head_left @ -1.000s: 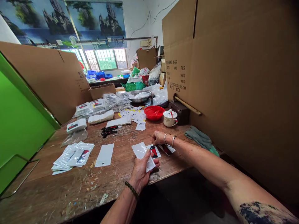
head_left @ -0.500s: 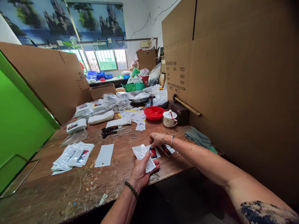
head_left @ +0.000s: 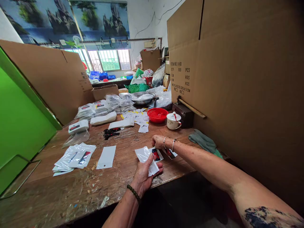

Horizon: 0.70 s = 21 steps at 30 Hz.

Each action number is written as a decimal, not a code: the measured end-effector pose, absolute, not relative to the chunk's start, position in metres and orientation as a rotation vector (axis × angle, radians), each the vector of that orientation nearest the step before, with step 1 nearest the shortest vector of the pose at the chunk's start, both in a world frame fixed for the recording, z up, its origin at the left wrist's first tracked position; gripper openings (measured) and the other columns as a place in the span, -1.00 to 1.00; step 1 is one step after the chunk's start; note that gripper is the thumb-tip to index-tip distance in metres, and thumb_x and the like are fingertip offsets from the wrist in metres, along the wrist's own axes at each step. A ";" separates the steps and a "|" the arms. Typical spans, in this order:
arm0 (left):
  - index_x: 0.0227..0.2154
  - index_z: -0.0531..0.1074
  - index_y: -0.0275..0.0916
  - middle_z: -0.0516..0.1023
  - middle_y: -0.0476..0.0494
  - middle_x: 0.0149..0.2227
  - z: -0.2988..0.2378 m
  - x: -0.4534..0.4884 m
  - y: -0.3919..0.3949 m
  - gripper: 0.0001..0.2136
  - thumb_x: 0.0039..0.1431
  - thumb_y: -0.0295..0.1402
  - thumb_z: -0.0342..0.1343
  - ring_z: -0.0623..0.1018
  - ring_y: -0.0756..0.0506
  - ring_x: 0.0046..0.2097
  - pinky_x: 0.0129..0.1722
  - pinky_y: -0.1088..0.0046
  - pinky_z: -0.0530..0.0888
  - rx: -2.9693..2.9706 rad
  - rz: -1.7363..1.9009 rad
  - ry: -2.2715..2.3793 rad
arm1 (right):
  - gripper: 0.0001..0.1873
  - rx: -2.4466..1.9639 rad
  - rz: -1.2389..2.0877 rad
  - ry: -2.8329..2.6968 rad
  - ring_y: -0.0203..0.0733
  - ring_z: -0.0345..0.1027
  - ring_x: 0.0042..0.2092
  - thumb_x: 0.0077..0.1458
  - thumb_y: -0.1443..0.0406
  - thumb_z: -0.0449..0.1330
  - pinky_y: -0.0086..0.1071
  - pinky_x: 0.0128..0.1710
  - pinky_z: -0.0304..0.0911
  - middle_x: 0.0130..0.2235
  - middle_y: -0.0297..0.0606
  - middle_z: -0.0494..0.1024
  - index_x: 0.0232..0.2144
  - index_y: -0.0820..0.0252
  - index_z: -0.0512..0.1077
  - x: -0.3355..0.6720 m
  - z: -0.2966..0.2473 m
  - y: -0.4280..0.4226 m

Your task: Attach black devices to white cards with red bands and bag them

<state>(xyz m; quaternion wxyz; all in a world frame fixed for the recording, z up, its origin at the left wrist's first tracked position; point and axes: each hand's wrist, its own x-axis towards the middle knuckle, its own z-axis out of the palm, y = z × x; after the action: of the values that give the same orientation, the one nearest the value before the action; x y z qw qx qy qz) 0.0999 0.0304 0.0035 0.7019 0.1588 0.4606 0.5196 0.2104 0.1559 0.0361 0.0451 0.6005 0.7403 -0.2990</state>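
Note:
My left hand [head_left: 146,171] is closed on a white plastic packet [head_left: 143,154], thumb on top, just above the table's front edge. My right hand [head_left: 159,141] reaches across to the far side of this packet. Its fingers curl downward over printed packets with red and black fronts [head_left: 156,154], and the fingertips are mostly hidden, so what they pinch is unclear. Left of my hands a single white packet [head_left: 106,157] with a hole near its edge lies flat. Beyond it is a loose pile of white packets [head_left: 75,158] with dark and red contents showing.
Black-and-red tools [head_left: 111,133] lie mid-table. Behind are white card stacks [head_left: 103,118], a red basket [head_left: 157,115], a lidded cup [head_left: 174,121] and a metal bowl [head_left: 143,100]. A grey cloth [head_left: 203,140] lies right, beside a tall cardboard panel [head_left: 237,79]. A green panel [head_left: 21,120] borders the left.
The camera view has shifted slightly, moving the scene a little to the right. My left hand keeps its grip on the packet, and my right hand stays over the printed packets.

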 end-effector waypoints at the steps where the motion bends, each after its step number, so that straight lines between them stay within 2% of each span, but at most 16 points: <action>1: -0.26 0.41 -0.34 0.56 -0.14 -0.35 0.003 0.100 0.030 -0.82 0.12 -0.36 0.21 0.58 -0.07 -0.51 -0.49 0.33 0.59 0.351 1.154 1.019 | -0.72 1.835 -0.893 2.269 -0.19 0.44 -0.50 -0.13 0.47 0.19 -0.46 -0.56 0.23 -0.44 -0.21 0.58 -0.27 0.26 0.51 0.209 0.038 0.154; 5: -0.25 0.42 -0.33 0.56 -0.18 -0.28 0.004 0.098 0.030 -0.82 0.12 -0.37 0.21 0.59 -0.07 -0.50 -0.48 0.32 0.59 0.339 1.162 1.002 | -0.70 1.784 -0.835 2.309 -0.17 0.47 -0.35 -0.15 0.44 0.25 -0.50 -0.52 0.21 -0.31 -0.19 0.61 -0.26 0.23 0.50 0.205 0.042 0.151; 9: -0.28 0.42 -0.34 0.56 -0.17 -0.31 0.004 0.096 0.030 -0.84 0.13 -0.37 0.20 0.59 -0.08 -0.49 -0.46 0.30 0.59 0.341 1.160 0.993 | -0.63 1.779 -0.785 2.287 -0.17 0.45 -0.31 -0.32 0.39 0.39 -0.51 -0.50 0.20 -0.34 -0.25 0.60 -0.33 0.23 0.51 0.199 0.042 0.148; 15: -0.19 0.42 -0.31 0.58 -0.17 -0.31 0.000 0.092 0.029 -0.81 0.15 -0.38 0.18 0.60 -0.08 -0.45 -0.41 0.31 0.59 0.325 1.167 0.931 | -0.78 1.818 -0.753 2.228 -0.26 0.41 -0.44 -0.27 0.39 0.36 -0.51 -0.52 0.19 -0.48 -0.27 0.57 -0.43 0.27 0.52 0.188 0.040 0.138; 21: -0.27 0.44 -0.34 0.57 -0.18 -0.36 -0.002 0.085 0.025 -0.84 0.10 -0.40 0.22 0.61 -0.12 -0.44 -0.40 0.26 0.58 0.269 1.196 0.935 | -0.81 1.822 -0.743 2.234 -0.20 0.43 -0.45 -0.34 0.41 0.37 -0.48 -0.53 0.20 -0.48 -0.19 0.58 -0.52 0.30 0.52 0.181 0.044 0.130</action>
<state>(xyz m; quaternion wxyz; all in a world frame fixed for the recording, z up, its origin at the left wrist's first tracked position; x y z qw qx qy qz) 0.0852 0.0249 -0.0021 0.7172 0.1218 0.4228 0.5404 0.1815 0.1305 0.0439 0.0820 0.6100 0.7479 -0.2486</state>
